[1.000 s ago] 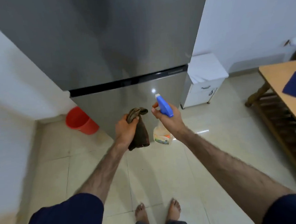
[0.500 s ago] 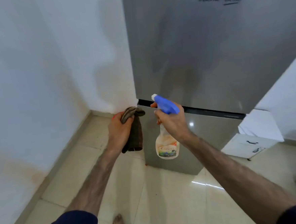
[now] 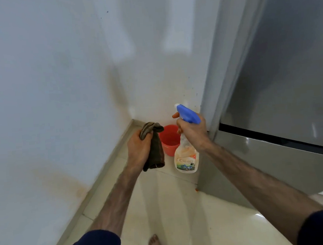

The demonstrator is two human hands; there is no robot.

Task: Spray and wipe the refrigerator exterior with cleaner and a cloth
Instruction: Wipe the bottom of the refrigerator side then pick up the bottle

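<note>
From the head view, the person stands in a corner of the room with both bare forearms stretched out ahead, dark blue sleeves showing at the bottom edge. The left hand [image 3: 139, 149] is closed in a fist around a dark brown cloth [image 3: 154, 147], bunched at the top above the thumb and hanging down below the fist. The right hand [image 3: 193, 132] is wrapped tight around the neck of a spray bottle [image 3: 187, 158], its forefinger reaching forward under the blue trigger head [image 3: 187, 113], whose white nozzle points to the left, toward the white wall [image 3: 59, 91]. The bottle's pale body hangs below the hand, label facing the camera. The two hands are close together but not touching. The grey refrigerator [image 3: 287, 75] fills the right side, its side edge just beside the right hand, a dark seam parting the upper door from the lower. Behind the hands, on the pale tiled floor [image 3: 182, 207], a red bucket [image 3: 169, 139] sits in the corner between wall and refrigerator. One bare foot [image 3: 153, 242] shows at the bottom.
</note>
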